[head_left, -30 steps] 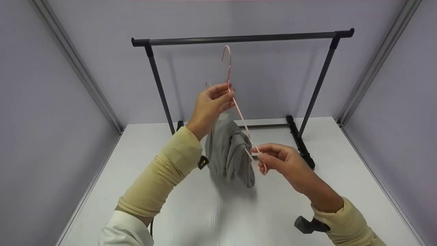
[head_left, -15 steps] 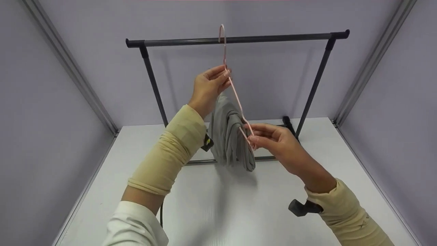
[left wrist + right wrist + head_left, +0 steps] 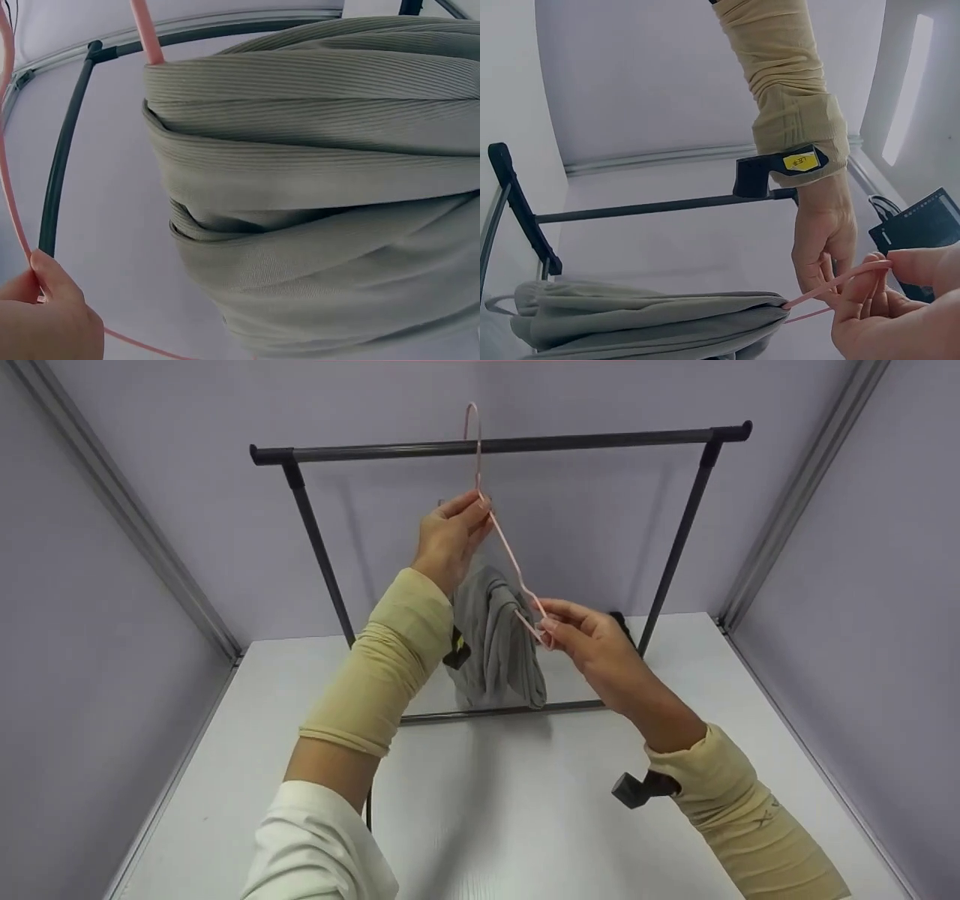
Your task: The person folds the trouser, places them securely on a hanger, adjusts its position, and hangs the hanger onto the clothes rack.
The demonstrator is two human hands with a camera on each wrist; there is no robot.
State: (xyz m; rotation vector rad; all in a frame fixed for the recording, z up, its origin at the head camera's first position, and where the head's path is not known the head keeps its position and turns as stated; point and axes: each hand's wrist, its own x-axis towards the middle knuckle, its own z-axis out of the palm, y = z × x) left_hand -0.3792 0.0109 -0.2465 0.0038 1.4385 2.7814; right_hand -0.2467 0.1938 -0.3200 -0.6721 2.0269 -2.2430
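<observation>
A pink wire hanger is held up in front of the rack, with folded grey ribbed cloth draped over its lower bar. My left hand pinches the hanger just below its hook. Lower down, my right hand pinches the hanger's right corner between thumb and fingers. The hook rises above the rack's rail, and its tip seems to pass behind it; whether it rests on the rail I cannot tell. Grey cloth fills much of the left wrist view.
The dark garment rack has two uprights and a low crossbar above the white floor. Pale walls close in both sides. A dark flat panel with a cable shows in the right wrist view.
Both hands have lifted the hanger and cloth upward and slightly left in the head view. The hook has gone from below the rail to above it. The grips are unchanged.
</observation>
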